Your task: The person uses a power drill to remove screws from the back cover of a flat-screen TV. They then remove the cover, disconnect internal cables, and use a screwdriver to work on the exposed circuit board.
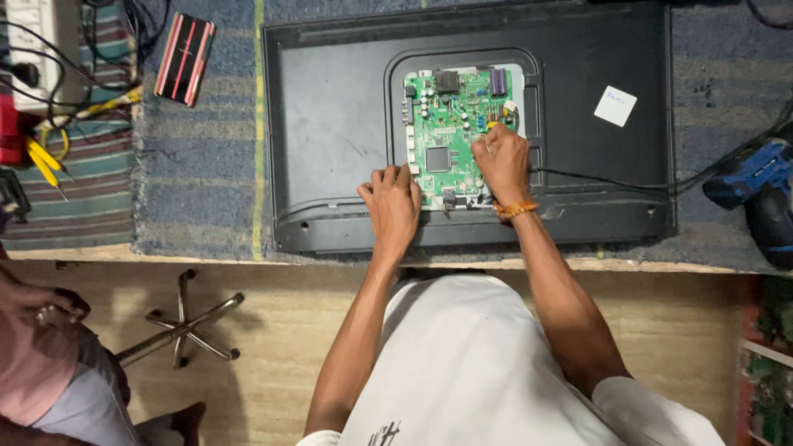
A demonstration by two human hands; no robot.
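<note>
overhead view of a black television back panel (330, 124) lying flat on a blue striped mat (206, 165), its long axis running nine to three o'clock. the green circuit board (450, 124) sits in the recess near panel centre. the right hand (501, 161), fist closed on something too small to identify, rests on the board's four o'clock corner and is the nearer hand. the left hand (392, 206), fingers curled and empty, presses the panel at the board's seven o'clock. a black cable (611, 177) trails toward three o'clock; a blue drill (760, 194) lies beyond it. the panel stays bare toward nine o'clock.
</note>
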